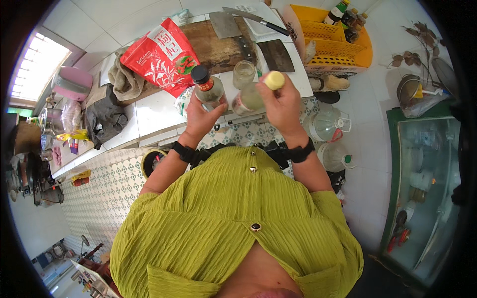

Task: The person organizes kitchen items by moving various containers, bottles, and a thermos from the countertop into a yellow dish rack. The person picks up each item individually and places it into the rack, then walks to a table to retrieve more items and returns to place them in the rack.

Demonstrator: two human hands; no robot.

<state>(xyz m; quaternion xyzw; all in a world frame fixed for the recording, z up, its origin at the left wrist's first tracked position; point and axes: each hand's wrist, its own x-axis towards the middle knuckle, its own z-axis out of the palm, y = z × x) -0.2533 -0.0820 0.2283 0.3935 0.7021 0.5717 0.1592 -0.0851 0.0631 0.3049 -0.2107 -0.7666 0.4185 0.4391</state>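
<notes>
My left hand (201, 119) is wrapped around a glass bottle (214, 91) with a black cap (200, 74) and a red neck label. In my right hand (283, 106) is the neck of a clear glass bottle (247, 97), tilted, with a yellow cap (275, 80) at its top. Both bottles are over the front edge of a white-tiled counter (152, 115). Just behind the right bottle stands an open glass jar (244, 74). A red printed pouch (164, 56) lies behind my left hand, and a white printed bag (182, 100) is partly hidden beside that hand.
A wooden chopping board (212, 52) carries a cleaver (225, 25); another dark blade (276, 56) lies to its right. A long knife (253, 16) rests on a white tray. The yellow rack (328, 41) holds several bottles. Large plastic jugs (328, 124) stand below, left of a green-framed glass cabinet (391, 156).
</notes>
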